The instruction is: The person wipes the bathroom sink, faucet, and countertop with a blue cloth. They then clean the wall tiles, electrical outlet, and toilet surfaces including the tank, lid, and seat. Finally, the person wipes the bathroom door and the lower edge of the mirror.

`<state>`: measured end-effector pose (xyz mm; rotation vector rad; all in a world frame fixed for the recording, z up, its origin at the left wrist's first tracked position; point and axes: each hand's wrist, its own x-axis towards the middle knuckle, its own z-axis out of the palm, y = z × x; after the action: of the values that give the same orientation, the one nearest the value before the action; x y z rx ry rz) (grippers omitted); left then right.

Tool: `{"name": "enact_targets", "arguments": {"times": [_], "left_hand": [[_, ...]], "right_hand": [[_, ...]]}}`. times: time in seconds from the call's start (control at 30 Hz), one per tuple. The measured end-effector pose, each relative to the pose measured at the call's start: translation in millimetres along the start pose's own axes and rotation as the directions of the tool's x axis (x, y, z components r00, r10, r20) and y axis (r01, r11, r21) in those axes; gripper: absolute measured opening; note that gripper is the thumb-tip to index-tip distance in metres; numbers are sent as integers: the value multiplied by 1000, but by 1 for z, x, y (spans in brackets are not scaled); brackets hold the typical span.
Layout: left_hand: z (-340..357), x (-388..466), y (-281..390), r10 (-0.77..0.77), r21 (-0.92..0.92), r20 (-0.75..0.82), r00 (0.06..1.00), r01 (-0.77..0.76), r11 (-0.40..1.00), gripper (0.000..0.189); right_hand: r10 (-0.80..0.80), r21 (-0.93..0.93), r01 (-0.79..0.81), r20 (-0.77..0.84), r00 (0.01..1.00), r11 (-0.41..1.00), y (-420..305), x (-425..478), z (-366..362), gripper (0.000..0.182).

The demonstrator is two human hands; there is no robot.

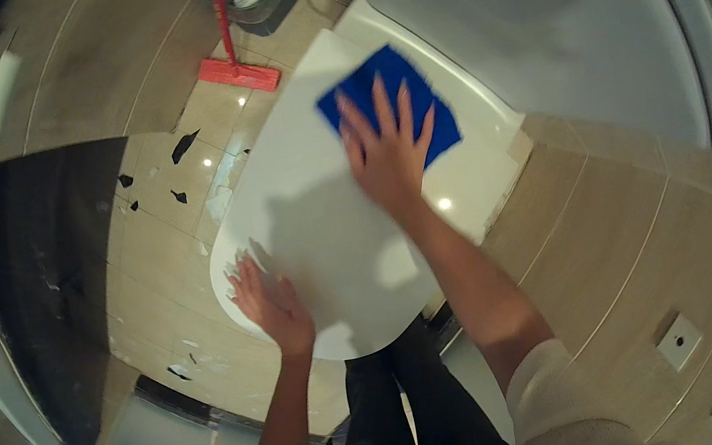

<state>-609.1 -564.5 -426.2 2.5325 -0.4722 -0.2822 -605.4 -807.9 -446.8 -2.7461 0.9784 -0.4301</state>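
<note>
A white, smooth panel with rounded corners [322,227] lies before me, its far end by the rim of a white bathtub [475,94]. On its far right part my right hand [389,141] presses flat on a blue cloth [430,118], fingers spread over it. The cloth reaches past the panel's edge towards the tub. Near the panel's left edge, my left hand [271,304] rests with its fingers apart and no object in it. Whether the panel is a lid or a board, I cannot tell.
A red floor squeegee [240,74] stands on the tiled floor [153,253], near a grey bin [269,11] with white material inside. Several black scraps [184,146] and pale bits lie on the floor to the left. A tiled wall [577,224] rises at the right.
</note>
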Motion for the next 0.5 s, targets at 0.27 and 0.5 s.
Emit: {"name": "enact_targets", "arguments": {"times": [0.27, 0.5], "left_hand": [[32, 7, 63, -18, 24, 49, 999, 17, 1000, 53], [45, -2, 58, 242, 276, 227, 944, -300, 913, 51]], "right_hand": [[177, 106, -208, 249, 952, 972, -17, -120, -39, 43], [295, 26, -310, 244, 924, 950, 23, -163, -51, 52]]}}
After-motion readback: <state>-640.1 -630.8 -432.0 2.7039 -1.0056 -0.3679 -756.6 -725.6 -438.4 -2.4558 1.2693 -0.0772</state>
